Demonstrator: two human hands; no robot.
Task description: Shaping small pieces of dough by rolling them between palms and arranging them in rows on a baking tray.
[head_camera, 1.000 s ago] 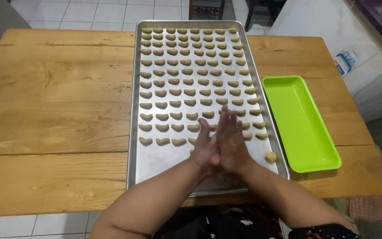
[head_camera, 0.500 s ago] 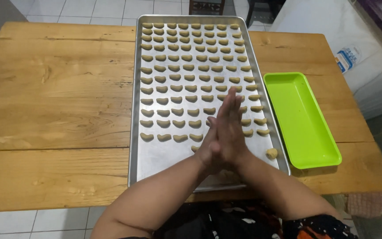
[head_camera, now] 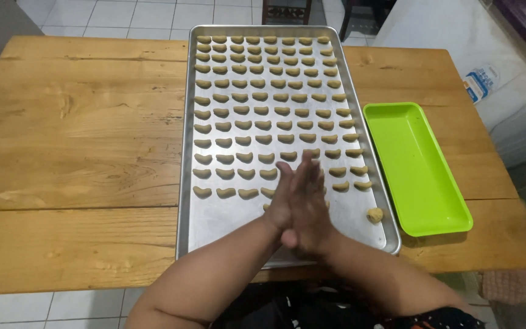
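Note:
My left hand (head_camera: 282, 198) and my right hand (head_camera: 315, 210) are pressed flat together, palm to palm, fingers straight and pointing away from me. They hover over the near part of a long metal baking tray (head_camera: 184, 183). Anything between the palms is hidden. The tray holds several rows of small curved tan dough pieces (head_camera: 263, 111), filling it from the far end down to just beyond my fingertips. A single round lump of dough (head_camera: 375, 214) lies alone near the tray's near right corner.
The tray lies lengthwise on a wooden table (head_camera: 80, 128). A lime green rectangular plastic tray (head_camera: 418, 167) sits to its right. A white appliance or counter (head_camera: 458, 36) stands beyond the table's right side. A reddish cloth (head_camera: 512, 283) hangs at the near right corner.
My joined hands have shifted slightly, sliding against each other over the same near part of the tray. The dough rows and the green tray have stayed put.

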